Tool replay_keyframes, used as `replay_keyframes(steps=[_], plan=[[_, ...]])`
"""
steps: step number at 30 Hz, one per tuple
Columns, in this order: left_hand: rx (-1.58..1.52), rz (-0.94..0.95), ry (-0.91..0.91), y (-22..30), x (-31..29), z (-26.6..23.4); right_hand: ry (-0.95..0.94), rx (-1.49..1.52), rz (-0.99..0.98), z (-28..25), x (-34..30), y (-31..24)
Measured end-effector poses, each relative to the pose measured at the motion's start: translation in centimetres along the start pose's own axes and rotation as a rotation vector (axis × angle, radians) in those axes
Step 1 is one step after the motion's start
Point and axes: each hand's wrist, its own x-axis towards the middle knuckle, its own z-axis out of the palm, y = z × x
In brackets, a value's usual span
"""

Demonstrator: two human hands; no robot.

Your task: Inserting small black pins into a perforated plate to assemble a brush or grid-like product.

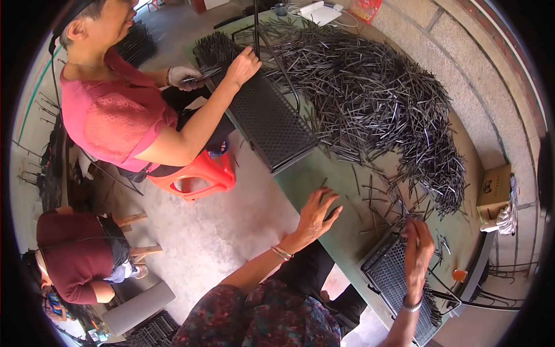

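Note:
My left hand (315,218) reaches over the near edge of the green table, palm down. Its fingers are spread and nothing is in them. Over a black perforated rack (381,272) hangs my right hand (417,246), slightly blurred. Its fingers are drawn together beside the scattered dark rods; whatever they may hold is too unclear to name. Short dark rods (430,309) stand in a row of the rack's holes, under and beside my right wrist. Ahead of both hands, a large heap of thin dark rods (370,92) covers much of the table.
The green table (296,188) runs along a stone wall. At the left a person (110,115) on a red stool (214,173) fills another black rack (272,115) with rods. A second person (75,254) bends at lower left. A cardboard box (494,191) stands at the right.

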Motion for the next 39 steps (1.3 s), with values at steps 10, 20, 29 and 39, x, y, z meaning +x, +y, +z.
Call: replay_keyframes(steps=[10,20,29,39], plan=[[0.128,0.039,-0.036,-2.6,-1.4,1.3,-0.195,-0.631,-0.588,15.6,16.3,0.5],[0.132,0.013,-0.048,-1.7,-1.5,1.2,-0.243,-0.541,-0.522,21.4,23.0,3.1],[-0.276,-0.245,0.043,0.5,2.6,-1.4,-0.161,-0.594,-0.474,22.0,21.9,2.9],[-0.868,-0.472,0.196,3.9,12.5,-6.3,-0.279,-0.644,-0.364,21.6,22.2,2.1]])
